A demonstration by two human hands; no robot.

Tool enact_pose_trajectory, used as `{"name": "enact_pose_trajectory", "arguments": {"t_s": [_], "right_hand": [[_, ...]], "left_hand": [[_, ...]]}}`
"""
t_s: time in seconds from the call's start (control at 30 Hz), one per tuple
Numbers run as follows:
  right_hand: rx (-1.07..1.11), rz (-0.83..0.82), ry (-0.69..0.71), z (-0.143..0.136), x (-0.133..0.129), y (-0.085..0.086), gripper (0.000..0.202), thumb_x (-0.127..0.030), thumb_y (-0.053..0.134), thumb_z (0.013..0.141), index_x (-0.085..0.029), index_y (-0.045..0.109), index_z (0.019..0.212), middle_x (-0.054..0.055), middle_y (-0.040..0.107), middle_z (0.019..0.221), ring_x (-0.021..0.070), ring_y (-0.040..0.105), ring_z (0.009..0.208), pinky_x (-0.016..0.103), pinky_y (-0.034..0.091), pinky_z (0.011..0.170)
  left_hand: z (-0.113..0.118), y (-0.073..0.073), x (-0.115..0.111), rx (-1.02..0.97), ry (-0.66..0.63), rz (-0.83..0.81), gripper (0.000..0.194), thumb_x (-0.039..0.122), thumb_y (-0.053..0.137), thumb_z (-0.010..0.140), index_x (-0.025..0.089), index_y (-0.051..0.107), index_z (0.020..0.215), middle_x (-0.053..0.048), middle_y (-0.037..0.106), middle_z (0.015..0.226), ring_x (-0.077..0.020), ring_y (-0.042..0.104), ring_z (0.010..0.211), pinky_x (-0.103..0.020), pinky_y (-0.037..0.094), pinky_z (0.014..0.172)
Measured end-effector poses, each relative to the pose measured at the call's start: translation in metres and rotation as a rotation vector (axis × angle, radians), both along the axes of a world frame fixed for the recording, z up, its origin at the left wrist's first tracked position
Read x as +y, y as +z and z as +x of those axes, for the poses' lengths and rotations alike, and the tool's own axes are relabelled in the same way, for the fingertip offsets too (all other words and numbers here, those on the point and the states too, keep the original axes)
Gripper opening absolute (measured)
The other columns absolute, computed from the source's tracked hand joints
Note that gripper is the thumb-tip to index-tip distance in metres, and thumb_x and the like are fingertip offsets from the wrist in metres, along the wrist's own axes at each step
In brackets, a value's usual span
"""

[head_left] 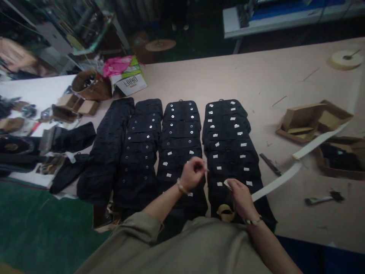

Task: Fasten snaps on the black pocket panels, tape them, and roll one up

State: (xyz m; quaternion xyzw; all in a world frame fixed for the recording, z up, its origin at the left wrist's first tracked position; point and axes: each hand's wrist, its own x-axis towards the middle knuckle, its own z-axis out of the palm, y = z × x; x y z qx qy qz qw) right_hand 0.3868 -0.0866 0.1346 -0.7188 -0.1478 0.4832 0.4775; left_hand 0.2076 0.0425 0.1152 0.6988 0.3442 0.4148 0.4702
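Note:
Several columns of overlapping dark fabric pieces (182,133) lie on the pale table (256,76). Many pieces carry metal eyelets or small white stickers (219,168). My left hand (193,173) hovers over the middle column with fingers pinched on a small white sticker. My right hand (241,196) holds the end of a long white backing strip (296,165) that runs off to the right across the table. A small roll of tape (226,212) sits just below my right hand.
Open cardboard boxes (310,120) and a box with dark items (340,158) stand at the right. A dark tool (270,164) and a small hammer-like tool (323,198) lie nearby. A tape roll (345,59) sits far right. Boxes, a pink bag (116,65) and clutter fill the left.

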Motion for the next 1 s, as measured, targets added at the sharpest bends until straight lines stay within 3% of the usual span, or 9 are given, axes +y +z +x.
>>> {"name": "enact_pose_trajectory", "arguments": {"t_s": [0.1,0.2,0.37,0.47,0.6,0.7,0.8,0.9,1.0], "right_hand": [[0.056,-0.001,-0.074,0.008,0.002,0.002,0.037,-0.049,0.072,0.058,-0.017,0.068,0.077,0.002,0.060,0.071,0.0149,0.049,0.062,0.024,0.034,0.050],[0.092,-0.050,-0.062,0.010,0.003,0.004,0.039,-0.049,0.074,0.056,-0.017,0.069,0.077,0.003,0.061,0.074,0.0153,0.051,0.066,0.023,0.035,0.052],[0.143,-0.101,0.019,0.003,0.006,-0.003,0.041,-0.052,0.075,0.056,-0.017,0.068,0.077,0.002,0.059,0.072,0.0136,0.049,0.064,0.021,0.033,0.052],[0.140,-0.093,0.053,0.002,0.008,-0.005,0.040,-0.052,0.075,0.059,-0.016,0.068,0.076,0.002,0.057,0.070,0.0131,0.048,0.063,0.021,0.032,0.051],[0.142,-0.075,0.042,0.006,0.005,-0.007,0.040,-0.053,0.074,0.060,-0.017,0.068,0.075,0.001,0.056,0.069,0.0125,0.046,0.061,0.021,0.030,0.050],[0.114,-0.084,0.045,0.009,0.001,-0.010,0.041,-0.054,0.073,0.061,-0.017,0.069,0.077,0.002,0.057,0.069,0.0132,0.046,0.060,0.022,0.029,0.049],[0.107,-0.074,0.043,0.010,-0.001,-0.009,0.039,-0.053,0.072,0.062,-0.017,0.068,0.075,0.002,0.060,0.070,0.0153,0.050,0.064,0.024,0.035,0.052],[0.110,-0.067,0.035,0.008,-0.003,-0.004,0.038,-0.053,0.072,0.061,-0.017,0.067,0.074,0.003,0.061,0.070,0.0164,0.052,0.066,0.024,0.037,0.055],[0.118,-0.067,0.050,0.008,-0.006,-0.002,0.039,-0.053,0.071,0.062,-0.017,0.067,0.075,0.003,0.061,0.069,0.0159,0.051,0.064,0.024,0.035,0.053]], "left_hand": [[-0.031,-0.031,0.080,-0.043,0.772,-0.280,0.030,0.010,0.073,0.072,0.019,0.053,0.093,0.000,0.061,0.090,-0.0106,0.063,0.080,-0.024,0.053,0.079],[-0.062,-0.060,0.138,0.011,0.948,-0.329,0.034,0.005,0.071,0.070,0.018,0.052,0.095,0.000,0.060,0.089,-0.0105,0.062,0.080,-0.026,0.052,0.083],[-0.078,-0.081,0.157,0.143,0.969,-0.308,0.031,0.007,0.070,0.072,0.017,0.056,0.097,-0.002,0.063,0.091,-0.0133,0.064,0.081,-0.029,0.051,0.086],[-0.077,-0.078,0.152,0.233,0.962,-0.250,0.029,0.010,0.071,0.072,0.019,0.060,0.098,-0.006,0.066,0.105,-0.0198,0.064,0.102,-0.035,0.047,0.098],[-0.060,-0.070,0.146,0.298,0.851,-0.218,0.019,0.015,0.068,0.079,0.021,0.067,0.098,-0.009,0.060,0.133,-0.0252,0.049,0.131,-0.039,0.037,0.110],[-0.025,-0.072,0.143,0.275,0.680,-0.361,0.012,0.023,0.065,0.084,0.019,0.070,0.094,-0.008,0.072,0.102,-0.0213,0.066,0.101,-0.033,0.051,0.091],[0.013,-0.082,0.141,0.240,0.606,-0.485,0.011,0.023,0.066,0.081,0.016,0.071,0.089,-0.003,0.071,0.076,-0.0139,0.066,0.066,-0.024,0.053,0.066],[0.034,-0.089,0.142,0.232,0.612,-0.561,0.012,0.020,0.066,0.078,0.016,0.071,0.088,-0.002,0.070,0.073,-0.0111,0.064,0.056,-0.020,0.049,0.057],[0.035,-0.089,0.146,0.240,0.622,-0.598,0.011,0.017,0.066,0.074,0.017,0.070,0.084,-0.002,0.070,0.074,-0.0108,0.065,0.054,-0.020,0.048,0.055]]}}
